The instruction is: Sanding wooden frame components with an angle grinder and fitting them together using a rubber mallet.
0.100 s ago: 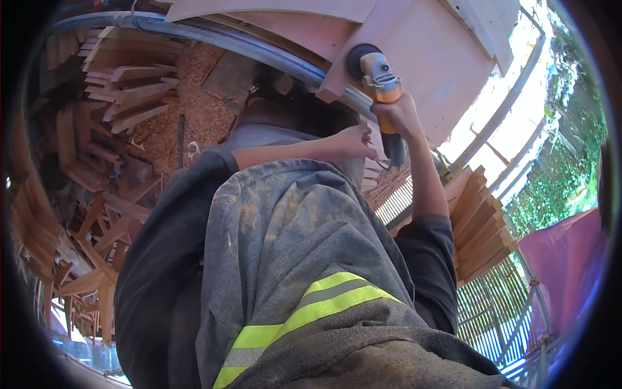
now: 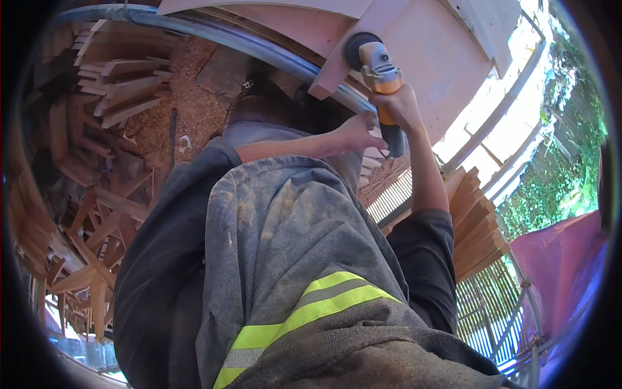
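The right hand (image 2: 395, 107) is wrapped round the angle grinder (image 2: 381, 78), which points ahead to its disc (image 2: 354, 53) at the wooden board (image 2: 332, 74), the left hand (image 2: 355, 135) half-uncurled, seemingly empty, beside the grinder's tail.

The grinder (image 2: 383, 79) is at the board (image 2: 332, 74), planks (image 2: 129, 42) piled left, another stack (image 2: 476, 227) right (and further behind).
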`<action>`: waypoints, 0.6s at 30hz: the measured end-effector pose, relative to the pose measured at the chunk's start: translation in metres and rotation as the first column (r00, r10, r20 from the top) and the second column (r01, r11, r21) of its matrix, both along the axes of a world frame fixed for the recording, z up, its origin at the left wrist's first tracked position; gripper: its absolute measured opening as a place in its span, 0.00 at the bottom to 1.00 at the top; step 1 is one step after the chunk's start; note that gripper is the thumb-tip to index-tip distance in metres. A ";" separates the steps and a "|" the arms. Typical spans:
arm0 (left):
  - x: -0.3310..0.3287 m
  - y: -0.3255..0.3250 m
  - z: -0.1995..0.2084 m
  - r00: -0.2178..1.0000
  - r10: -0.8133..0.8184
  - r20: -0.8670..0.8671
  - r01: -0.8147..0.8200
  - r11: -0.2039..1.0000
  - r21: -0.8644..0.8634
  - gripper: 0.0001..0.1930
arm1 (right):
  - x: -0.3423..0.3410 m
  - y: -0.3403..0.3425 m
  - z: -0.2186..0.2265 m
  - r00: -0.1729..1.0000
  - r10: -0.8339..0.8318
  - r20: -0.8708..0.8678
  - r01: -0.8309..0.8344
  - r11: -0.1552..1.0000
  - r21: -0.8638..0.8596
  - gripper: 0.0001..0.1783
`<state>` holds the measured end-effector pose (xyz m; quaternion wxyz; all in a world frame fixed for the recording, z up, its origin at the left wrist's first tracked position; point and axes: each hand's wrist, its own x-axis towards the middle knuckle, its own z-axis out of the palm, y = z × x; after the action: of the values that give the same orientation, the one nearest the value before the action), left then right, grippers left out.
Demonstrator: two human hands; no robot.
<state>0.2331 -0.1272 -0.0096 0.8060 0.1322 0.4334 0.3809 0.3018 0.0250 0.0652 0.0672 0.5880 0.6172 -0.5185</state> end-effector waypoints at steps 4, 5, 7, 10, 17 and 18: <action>0.025 0.024 0.002 0.915 0.324 0.240 -0.324 0.945 -0.043 0.32 | 0.007 0.006 -0.003 0.966 0.256 0.043 -0.255 0.966 -0.036 0.27; 0.031 0.032 0.001 0.877 0.378 0.297 -0.372 0.925 -0.080 0.32 | 0.008 0.006 -0.003 0.948 0.318 -0.011 -0.317 0.948 0.030 0.27; 0.041 0.052 -0.005 0.830 0.463 0.310 -0.471 0.881 -0.056 0.29 | 0.011 0.013 -0.002 0.904 0.415 -0.104 -0.398 0.905 0.150 0.27; 0.071 0.060 0.006 0.783 0.521 0.339 -0.504 0.851 -0.144 0.26 | 0.010 0.042 0.003 0.933 0.354 0.062 -0.345 0.930 -0.125 0.28; 0.089 0.072 0.005 0.596 0.766 0.239 -0.748 0.639 -0.183 0.21 | -0.007 0.046 -0.002 0.836 0.549 0.006 -0.549 0.835 -0.020 0.27; 0.090 0.072 0.005 0.563 0.798 0.216 -0.762 0.602 -0.239 0.21 | -0.008 0.043 -0.003 0.804 0.594 -0.019 -0.594 0.805 0.017 0.27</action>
<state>0.3235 -0.0553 -0.0041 0.6163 -0.1805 0.3406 0.6868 0.2935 0.0677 0.0621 0.2157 0.3598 0.7733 -0.4755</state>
